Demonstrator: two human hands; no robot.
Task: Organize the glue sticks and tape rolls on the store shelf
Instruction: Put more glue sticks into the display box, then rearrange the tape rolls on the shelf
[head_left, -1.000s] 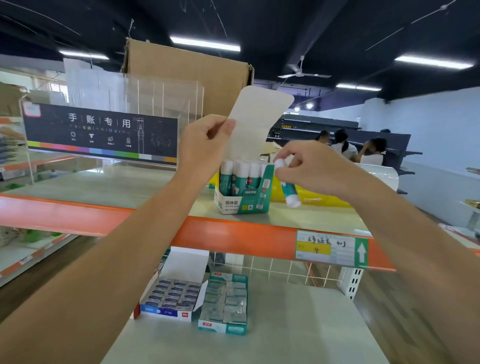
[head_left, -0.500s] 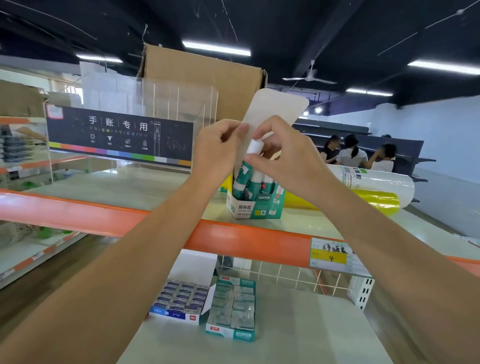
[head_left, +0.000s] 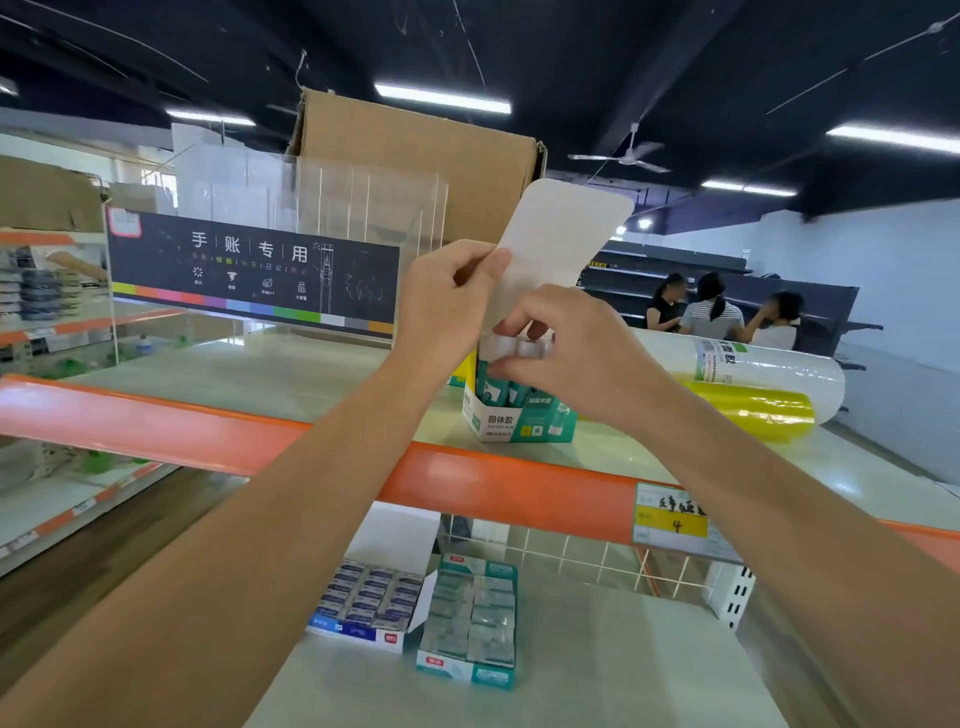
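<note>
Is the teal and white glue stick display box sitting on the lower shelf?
No, the teal and white glue stick box stands on the upper shelf, behind its orange front edge.

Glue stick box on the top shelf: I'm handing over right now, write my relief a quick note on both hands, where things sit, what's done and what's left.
Left hand: pinching the box's raised lid flap, holding it back.
Right hand: fingers on the white caps of the glue sticks, seating one in the row.
Glue stick box: upright near the front of the top shelf, sticks standing in it.
Lower shelf: two open boxes of small packs, untouched.
Left: release the stick, close or tidy the flap, then sort the tape rolls; none clearly identifiable here.
</note>
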